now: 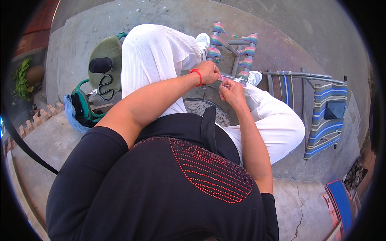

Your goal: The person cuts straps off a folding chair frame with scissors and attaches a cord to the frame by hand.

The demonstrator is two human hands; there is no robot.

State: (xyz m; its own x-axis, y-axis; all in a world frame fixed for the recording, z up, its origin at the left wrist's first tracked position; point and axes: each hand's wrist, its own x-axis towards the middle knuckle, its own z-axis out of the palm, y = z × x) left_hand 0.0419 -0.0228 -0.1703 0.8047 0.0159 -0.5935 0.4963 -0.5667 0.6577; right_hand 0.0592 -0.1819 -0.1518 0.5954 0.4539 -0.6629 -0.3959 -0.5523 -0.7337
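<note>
My left hand point(210, 72), with a red cord at its wrist, has its fingers pinched together. Close beside it, my right hand point(232, 92) is also closed in a pinch. Between the fingertips shows a small pinkish piece, too little to make out; it may be striped fabric. Just beyond my hands, between my feet, stands a grey metal tube frame point(236, 42). Torn strips of striped fabric point(246, 51) in pink, green and blue are wrapped on its two side bars.
On the left, a green cushioned stool point(105, 45) bears a black spool of thread point(100, 65) and black-handled scissors point(106, 88). Near it lies a green-rimmed bag point(82, 103). A folding chair with blue striped fabric point(326, 116) lies on the right, a dark pouch point(335, 110) on it.
</note>
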